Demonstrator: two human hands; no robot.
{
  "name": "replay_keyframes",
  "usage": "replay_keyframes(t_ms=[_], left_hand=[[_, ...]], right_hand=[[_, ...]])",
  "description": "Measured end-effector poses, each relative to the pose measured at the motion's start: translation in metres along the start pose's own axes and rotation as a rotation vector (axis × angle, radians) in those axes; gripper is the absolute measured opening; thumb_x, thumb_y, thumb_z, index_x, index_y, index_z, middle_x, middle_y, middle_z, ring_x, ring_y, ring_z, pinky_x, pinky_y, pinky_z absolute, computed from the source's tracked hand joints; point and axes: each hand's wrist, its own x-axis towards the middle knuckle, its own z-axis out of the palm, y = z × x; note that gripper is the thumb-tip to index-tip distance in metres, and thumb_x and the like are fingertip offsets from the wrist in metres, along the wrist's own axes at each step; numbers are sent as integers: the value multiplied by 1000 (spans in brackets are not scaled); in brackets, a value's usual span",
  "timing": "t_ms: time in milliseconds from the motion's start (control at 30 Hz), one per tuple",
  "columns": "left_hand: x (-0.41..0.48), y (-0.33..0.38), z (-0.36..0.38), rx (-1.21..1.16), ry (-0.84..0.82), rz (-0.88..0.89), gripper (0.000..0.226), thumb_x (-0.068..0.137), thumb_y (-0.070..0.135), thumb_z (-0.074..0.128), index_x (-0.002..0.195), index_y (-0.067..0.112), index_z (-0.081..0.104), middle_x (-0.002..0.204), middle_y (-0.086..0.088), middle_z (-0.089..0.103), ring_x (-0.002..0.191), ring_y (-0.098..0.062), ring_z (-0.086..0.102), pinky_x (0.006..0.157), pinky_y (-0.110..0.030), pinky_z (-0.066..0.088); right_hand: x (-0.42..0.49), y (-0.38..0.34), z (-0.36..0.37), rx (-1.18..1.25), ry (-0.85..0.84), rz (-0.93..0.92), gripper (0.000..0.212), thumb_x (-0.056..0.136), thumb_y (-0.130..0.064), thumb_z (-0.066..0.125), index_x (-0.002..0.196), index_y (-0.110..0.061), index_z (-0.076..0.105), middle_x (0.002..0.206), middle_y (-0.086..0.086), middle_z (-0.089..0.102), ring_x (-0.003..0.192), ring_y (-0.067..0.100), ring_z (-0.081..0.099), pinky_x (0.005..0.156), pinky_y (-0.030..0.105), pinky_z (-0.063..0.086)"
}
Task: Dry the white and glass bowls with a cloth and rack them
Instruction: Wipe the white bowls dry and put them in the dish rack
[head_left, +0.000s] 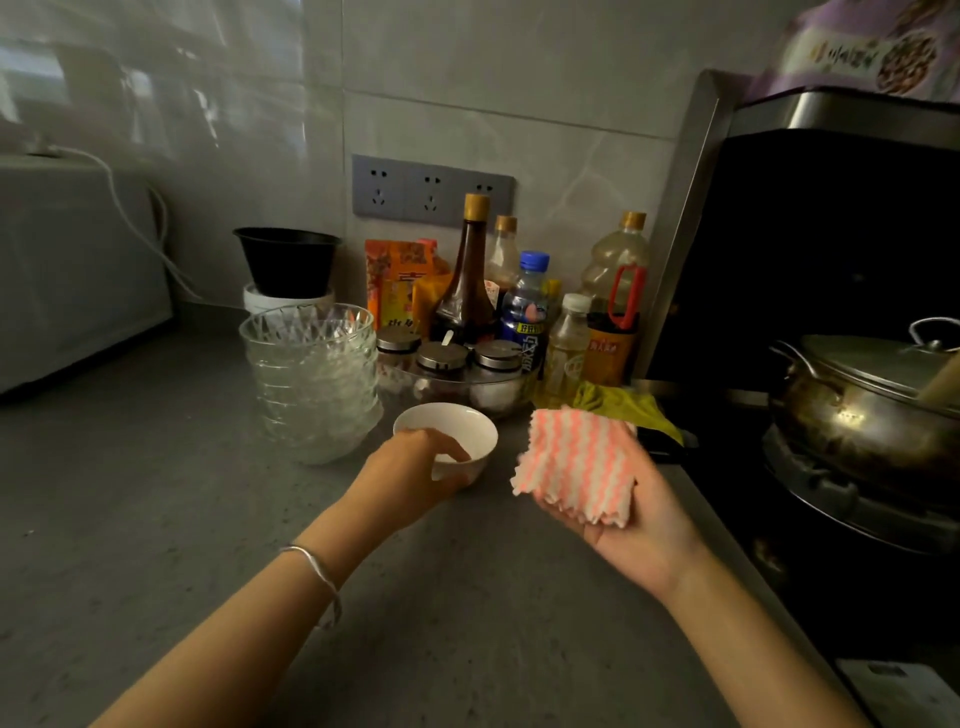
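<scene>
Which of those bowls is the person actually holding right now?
The white bowl, gripped at its rim by the left hand. The stacked glass bowls and black bowl stand untouched.

Little can be read with any certainty. Beyond the left hand (410, 467), the blue-capped bottle (525, 312) carries a label with Chinese characters, too blurred to make out. Farther back and left of it, the orange packets (397, 283) show large printed characters, also unreadable. Above the right hand (631, 525), at the top corner, a purple package (862, 49) bears pale lettering that stays illegible. No numbers or brand names come through clearly.
</scene>
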Motion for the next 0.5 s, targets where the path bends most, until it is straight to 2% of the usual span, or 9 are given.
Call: replay_keyframes(t_ms=[33, 133, 167, 233, 300, 400, 500], left_hand=[[1, 2, 2, -1, 9, -17, 28, 88, 38, 64, 113, 27, 67, 133, -1, 57, 125, -25, 49, 98, -36, 43], [5, 2, 7, 5, 67, -34, 22, 88, 34, 64, 108, 27, 70, 125, -3, 63, 119, -26, 54, 94, -35, 45], [6, 2, 8, 21, 85, -29, 20, 88, 31, 64, 107, 26, 70, 121, -2, 65, 117, -26, 55, 94, -35, 46], [6, 0, 11, 60, 106, 1, 18, 90, 27, 63, 105, 26, 71, 116, 0, 67, 113, -23, 58, 93, -34, 47], [2, -1, 9, 14, 129, 51, 15, 90, 29, 63, 102, 26, 73, 109, 3, 70, 108, -20, 61, 90, -34, 48], [-12, 7, -3, -286, 165, 158, 12, 89, 30, 64, 87, 24, 74, 87, 7, 72, 86, -8, 65, 77, -32, 51], [-35, 34, -21, -633, 145, 205, 16, 87, 29, 62, 82, 15, 68, 78, 1, 68, 71, -8, 62, 65, -24, 47]], right_hand=[[-2, 0, 0, -8, 6, -2, 62, 84, -50, 54, 128, -6, 54, 122, 23, 63, 108, 36, 64, 82, 50, 55], [-11, -3, 0, 3, -33, -2, 84, 60, -43, 85, 127, -3, 57, 127, 25, 58, 113, 38, 60, 84, 52, 54], [-14, -4, 1, 6, -25, -3, 82, 61, -43, 85, 127, -3, 58, 127, 25, 58, 114, 38, 60, 84, 52, 54], [-18, -6, -2, 3, 26, -14, 63, 84, -49, 62, 127, -3, 58, 124, 23, 61, 110, 36, 62, 85, 52, 54], [-24, -9, -5, -1, 65, -40, 58, 95, -49, 40, 123, -3, 62, 120, 22, 63, 108, 35, 64, 87, 53, 50], [-35, -13, -7, -13, 100, -111, 58, 93, -50, 40, 124, -6, 61, 122, 19, 63, 111, 33, 62, 91, 52, 48], [-49, -18, -3, -47, 103, -215, 59, 89, -53, 43, 129, -11, 54, 126, 14, 62, 116, 29, 60, 98, 48, 47]])
